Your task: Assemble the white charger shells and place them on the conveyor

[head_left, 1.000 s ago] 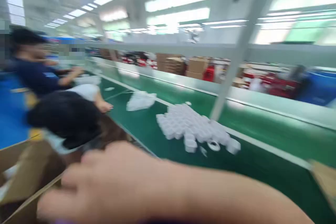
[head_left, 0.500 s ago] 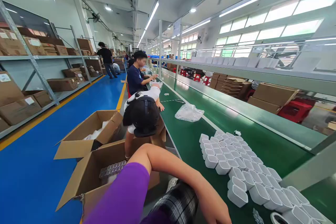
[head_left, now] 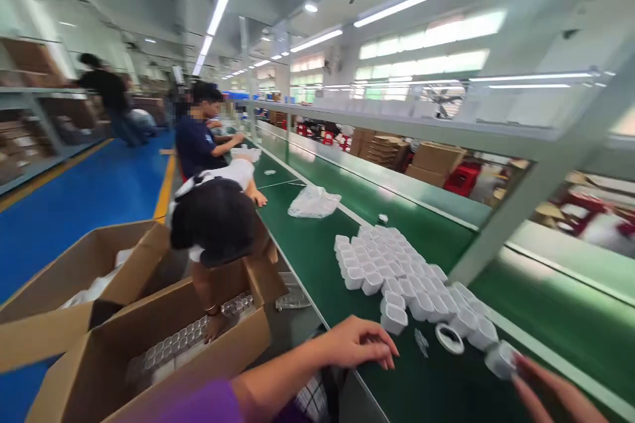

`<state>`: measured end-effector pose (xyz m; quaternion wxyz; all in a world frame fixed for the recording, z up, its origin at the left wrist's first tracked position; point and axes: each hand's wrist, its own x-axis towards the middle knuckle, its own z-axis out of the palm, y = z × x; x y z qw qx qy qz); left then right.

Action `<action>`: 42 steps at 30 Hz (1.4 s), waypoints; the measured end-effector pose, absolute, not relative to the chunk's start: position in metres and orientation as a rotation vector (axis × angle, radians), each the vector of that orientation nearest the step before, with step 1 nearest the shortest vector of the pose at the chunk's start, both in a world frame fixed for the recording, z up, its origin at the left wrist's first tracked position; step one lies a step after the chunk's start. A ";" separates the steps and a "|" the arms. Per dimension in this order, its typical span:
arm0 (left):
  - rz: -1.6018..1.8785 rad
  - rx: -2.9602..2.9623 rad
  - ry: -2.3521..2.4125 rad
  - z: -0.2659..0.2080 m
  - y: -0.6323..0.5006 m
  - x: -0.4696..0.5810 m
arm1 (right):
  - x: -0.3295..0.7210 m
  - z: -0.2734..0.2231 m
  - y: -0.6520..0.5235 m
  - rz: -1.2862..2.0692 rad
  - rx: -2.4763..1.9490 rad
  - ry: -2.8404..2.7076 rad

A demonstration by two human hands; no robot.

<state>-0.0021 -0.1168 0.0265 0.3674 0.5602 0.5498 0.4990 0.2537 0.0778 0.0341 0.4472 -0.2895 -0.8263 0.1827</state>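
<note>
My left hand (head_left: 360,344) hovers over the near edge of the green work surface (head_left: 342,297), fingers loosely bent and apart with nothing in them. At the lower right, my right hand (head_left: 550,386) has its fingertips on the rim of a small white plastic container (head_left: 501,360), which looks slightly tilted and blurred. A block of several similar white containers (head_left: 397,264) stands open side up beyond my hands. Between the hands lie a white ring-shaped roll (head_left: 450,338) and a small grey, clustered piece (head_left: 421,342).
A co-worker in a black cap (head_left: 213,218) leans over an open carton (head_left: 143,344) with clear trays inside. Another carton (head_left: 114,258) stands at left. A clear plastic bag (head_left: 313,202) lies on the surface. A metal post (head_left: 516,211) rises behind the containers.
The view has swung right. My left hand has come up from the lower edge into full view. My right hand has appeared at a container on the lower right.
</note>
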 end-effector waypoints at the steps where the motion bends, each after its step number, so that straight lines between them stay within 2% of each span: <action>1: 1.257 1.421 1.465 0.024 -0.115 -0.002 | 0.271 0.034 0.087 0.319 -0.815 -1.947; 3: 1.170 1.431 1.436 0.020 -0.102 -0.005 | 0.302 0.032 0.106 0.212 -1.006 -1.818; 8: 1.305 1.531 1.598 0.008 -0.045 -0.014 | 0.342 0.011 0.150 0.382 -1.109 -1.845; 15: 1.548 2.166 1.603 0.007 0.007 -0.022 | 0.314 -0.021 0.153 0.525 -1.045 -2.025; 22: 1.341 2.560 1.351 0.049 0.068 -0.018 | 0.270 -0.021 0.178 0.614 -1.262 -2.155; 27: 1.271 2.683 1.223 0.048 0.084 -0.016 | 0.255 -0.026 0.188 0.687 -1.143 -2.046; 32: 1.187 2.674 1.133 0.034 0.075 -0.025 | 0.254 -0.032 0.192 0.597 -0.972 -2.086; 42: 1.046 2.629 1.250 0.022 0.083 -0.035 | 0.248 -0.039 0.192 0.319 -1.023 -2.174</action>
